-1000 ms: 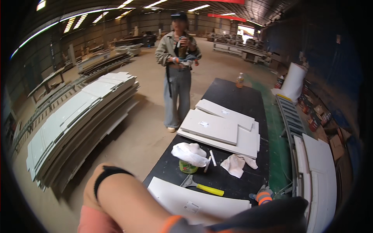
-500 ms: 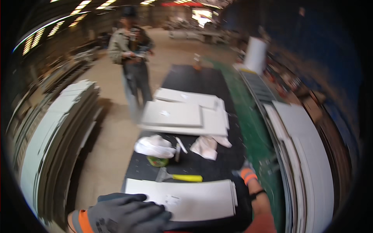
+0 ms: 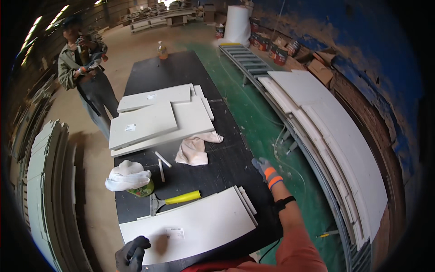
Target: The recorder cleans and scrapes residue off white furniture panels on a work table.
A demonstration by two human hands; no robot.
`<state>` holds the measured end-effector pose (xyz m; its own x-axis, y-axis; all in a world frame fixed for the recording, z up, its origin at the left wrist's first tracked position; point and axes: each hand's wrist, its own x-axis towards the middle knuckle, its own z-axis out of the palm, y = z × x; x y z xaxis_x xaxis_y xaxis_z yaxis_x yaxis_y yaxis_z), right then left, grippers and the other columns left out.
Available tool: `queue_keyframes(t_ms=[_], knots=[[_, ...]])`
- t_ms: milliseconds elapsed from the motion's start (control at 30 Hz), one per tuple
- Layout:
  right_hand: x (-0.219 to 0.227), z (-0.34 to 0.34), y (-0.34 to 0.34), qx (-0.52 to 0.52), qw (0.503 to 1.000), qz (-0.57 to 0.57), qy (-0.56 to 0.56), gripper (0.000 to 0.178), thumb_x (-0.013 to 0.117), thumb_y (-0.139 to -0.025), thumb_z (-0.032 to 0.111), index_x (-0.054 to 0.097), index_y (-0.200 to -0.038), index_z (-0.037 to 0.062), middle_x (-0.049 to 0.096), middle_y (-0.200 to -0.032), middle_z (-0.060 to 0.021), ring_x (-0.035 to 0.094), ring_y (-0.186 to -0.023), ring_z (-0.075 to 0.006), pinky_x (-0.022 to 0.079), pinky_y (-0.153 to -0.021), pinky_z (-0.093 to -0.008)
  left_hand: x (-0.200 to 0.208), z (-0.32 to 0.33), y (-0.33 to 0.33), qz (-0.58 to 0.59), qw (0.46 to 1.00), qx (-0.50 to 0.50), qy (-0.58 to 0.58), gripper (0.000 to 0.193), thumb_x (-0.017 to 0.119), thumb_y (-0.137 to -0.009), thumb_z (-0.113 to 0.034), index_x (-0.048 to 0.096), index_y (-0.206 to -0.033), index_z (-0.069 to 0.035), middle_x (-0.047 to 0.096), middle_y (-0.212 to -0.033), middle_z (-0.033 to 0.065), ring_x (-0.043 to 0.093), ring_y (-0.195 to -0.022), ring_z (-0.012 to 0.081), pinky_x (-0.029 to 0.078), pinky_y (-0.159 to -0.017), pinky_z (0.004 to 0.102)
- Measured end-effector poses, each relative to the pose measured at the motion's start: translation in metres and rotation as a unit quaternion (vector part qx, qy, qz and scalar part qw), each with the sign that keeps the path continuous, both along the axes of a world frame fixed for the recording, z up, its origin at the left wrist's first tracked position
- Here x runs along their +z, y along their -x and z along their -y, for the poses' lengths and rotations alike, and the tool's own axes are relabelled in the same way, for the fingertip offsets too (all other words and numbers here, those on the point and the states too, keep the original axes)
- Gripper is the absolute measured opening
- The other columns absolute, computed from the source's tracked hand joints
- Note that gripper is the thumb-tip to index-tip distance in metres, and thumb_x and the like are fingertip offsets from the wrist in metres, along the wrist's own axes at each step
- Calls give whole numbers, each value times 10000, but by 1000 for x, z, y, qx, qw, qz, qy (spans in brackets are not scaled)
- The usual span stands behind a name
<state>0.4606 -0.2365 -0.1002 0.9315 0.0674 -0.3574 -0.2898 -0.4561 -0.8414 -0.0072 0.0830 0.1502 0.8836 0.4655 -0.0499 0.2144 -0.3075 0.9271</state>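
A stack of white panels with a paper label lies on the near end of the black table. My left hand, in a grey glove with dark fingers, is over the stack's near left corner, its fingers curled in and nothing visible in them. At the table's right edge, my right hand is gloved in grey with an orange cuff; its fingers are stretched out and hold nothing. A scraper with a yellow handle rests against the stack's far edge.
More white panels lie farther up the black table. Between them and me are a cloth, white rags on a green container, and two white sticks. Panel stacks flank both sides; a roller conveyor runs right. A person stands far left.
My view has swung to the right, shifting the table and the person leftward. My left hand, flat and spread before, is now curled and lower. The right hand stays by the table's edge.
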Motion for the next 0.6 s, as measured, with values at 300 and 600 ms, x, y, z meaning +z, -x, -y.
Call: queue_keyframes(t_ms=[300, 600], knots=[[-4, -50, -43, 23, 988, 128, 87, 532, 661, -879, 416, 585, -1255, 48, 625, -1241, -184, 576, -1156, -357, 443, -988, -414, -5, -7, -42, 38, 998, -36, -33, 270, 573, -976, -98, 632, -1202, 37, 704, -1062, 129, 665, -980, 176, 514, -878, 295], [-105, 16, -145, -18, 880, 331, 341, 391, 614, -883, 368, 668, -1122, 63, 689, -1086, -195, 654, -997, -398, 540, -809, -485, -48, -29, -18, 3, 998, -40, -37, 346, 624, -948, -242, 641, -1227, -38, 713, -1096, 121, 684, -991, 183, 528, -872, 312]])
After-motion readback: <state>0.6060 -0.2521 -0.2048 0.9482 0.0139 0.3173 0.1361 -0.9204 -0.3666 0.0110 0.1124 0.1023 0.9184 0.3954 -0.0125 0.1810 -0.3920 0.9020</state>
